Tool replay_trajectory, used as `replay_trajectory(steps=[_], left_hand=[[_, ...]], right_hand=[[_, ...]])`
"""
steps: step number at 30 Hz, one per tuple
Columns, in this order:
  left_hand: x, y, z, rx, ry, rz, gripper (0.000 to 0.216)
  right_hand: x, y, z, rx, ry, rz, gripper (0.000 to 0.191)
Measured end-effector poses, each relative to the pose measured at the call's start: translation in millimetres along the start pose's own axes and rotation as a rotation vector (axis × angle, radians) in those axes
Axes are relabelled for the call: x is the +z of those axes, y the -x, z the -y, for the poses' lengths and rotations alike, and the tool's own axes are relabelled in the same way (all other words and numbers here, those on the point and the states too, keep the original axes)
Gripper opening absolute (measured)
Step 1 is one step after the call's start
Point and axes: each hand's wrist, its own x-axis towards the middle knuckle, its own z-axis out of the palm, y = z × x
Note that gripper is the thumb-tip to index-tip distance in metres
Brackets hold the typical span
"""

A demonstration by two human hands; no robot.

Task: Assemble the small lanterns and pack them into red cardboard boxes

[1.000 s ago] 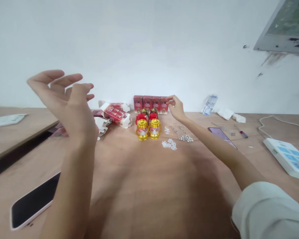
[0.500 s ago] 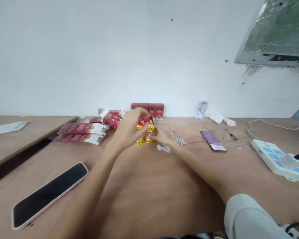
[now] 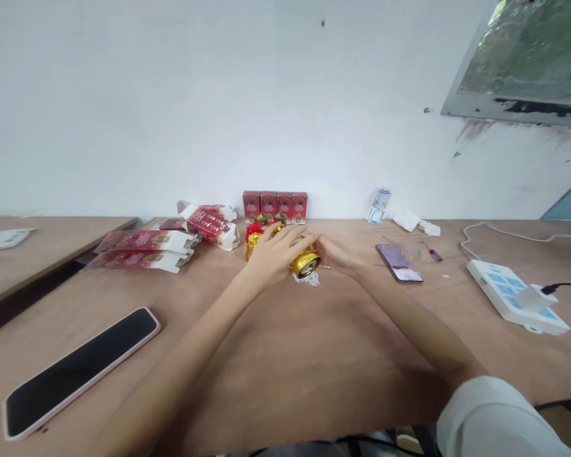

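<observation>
At the centre of the frame, the lantern [image 3: 306, 264] has a glossy, metallic gold finish. Just above, the boxes [image 3: 268, 207] look like smooth printed card. The table [image 3: 314, 355] appears to be smooth wood with a dull sheen. Lower left, the phone [image 3: 80, 371] has a glossy black face; lower right, the sleeve [image 3: 492, 412] is matt white cloth.

On the brown wooden tabletop [image 3: 290, 355], four red rectangular cardboard boxes [image 3: 269, 204] stand behind the gold rounded lantern [image 3: 307, 262] in the left hand [image 3: 273, 254]. Left lie red-and-white cardboard cartons [image 3: 164, 240], a black-screened rectangular phone [image 3: 83, 371] before them; far right, a white rectangular power strip [image 3: 509, 292].
</observation>
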Motion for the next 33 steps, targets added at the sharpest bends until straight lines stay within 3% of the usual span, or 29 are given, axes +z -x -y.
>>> replay_trajectory(steps=[2, 3, 6, 9, 12, 14, 26, 29, 33], left_hand=[[7.5, 5.7, -4.0, -0.067, 0.099, -0.083, 0.043], [12.4, 11.1, -5.7, -0.106, 0.174, -0.123, 0.041], [31.8, 35.9, -9.9, -0.284, 0.449, -0.197, 0.041], [50.8, 64.5, -15.6, -0.533, 0.621, -0.225, 0.041], [60.9, 84.7, -21.8, -0.675, 0.671, -0.28, 0.039], [62.7, 91.2, -24.5, -0.678, 0.657, -0.283, 0.04], [63.5, 97.6, -28.7, -0.436, 0.559, -0.204, 0.043], [60.4, 96.1, -30.2, -0.381, 0.535, -0.178, 0.04], [58.7, 95.0, -33.6, -0.347, 0.528, -0.139, 0.038]], right_hand=[[-15.8, 6.0, -2.4, 0.072, -0.059, 0.028, 0.054], [-25.0, 9.1, -8.0, 0.055, -0.001, -0.024, 0.054], [-51.0, 21.1, -39.5, -0.068, 0.456, -0.264, 0.033], [-66.0, 37.4, -78.0, -0.097, 0.849, -0.347, 0.019], [-69.9, 50.0, -102.3, -0.047, 0.997, -0.369, 0.017], [-69.8, 53.1, -108.6, -0.033, 1.03, -0.38, 0.017], [-70.2, 58.1, -109.5, -0.043, 0.956, -0.451, 0.009], [-48.7, 65.9, -99.7, -0.111, 0.683, -0.548, 0.011], [-0.5, 80.7, -80.0, -0.156, 0.346, -0.595, 0.009]])
